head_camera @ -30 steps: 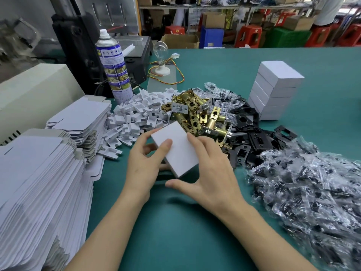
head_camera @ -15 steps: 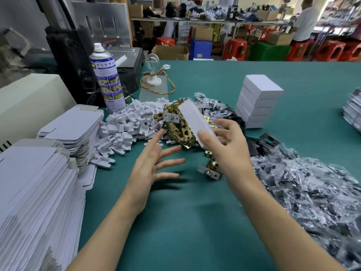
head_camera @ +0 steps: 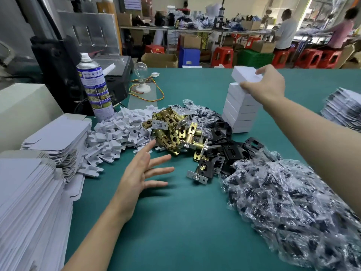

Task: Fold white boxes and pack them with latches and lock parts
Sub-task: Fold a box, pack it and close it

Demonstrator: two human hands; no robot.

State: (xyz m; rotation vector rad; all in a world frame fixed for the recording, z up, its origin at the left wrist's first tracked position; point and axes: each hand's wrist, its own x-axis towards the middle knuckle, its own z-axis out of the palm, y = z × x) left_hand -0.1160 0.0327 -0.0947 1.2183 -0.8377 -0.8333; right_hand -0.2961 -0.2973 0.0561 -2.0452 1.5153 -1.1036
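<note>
white box [head_camera: 245, 74] pinched between right hand [head_camera: 267, 85] fingers [head_camera: 260, 70] and thumb, over stack [head_camera: 239, 112]

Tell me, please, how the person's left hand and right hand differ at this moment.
The left hand holds nothing and is spread open; the right hand grips a closed white box. The left hand is low over the green table, beside the brass latches; the right hand is raised above the stack of white boxes. Both are bare.
</note>
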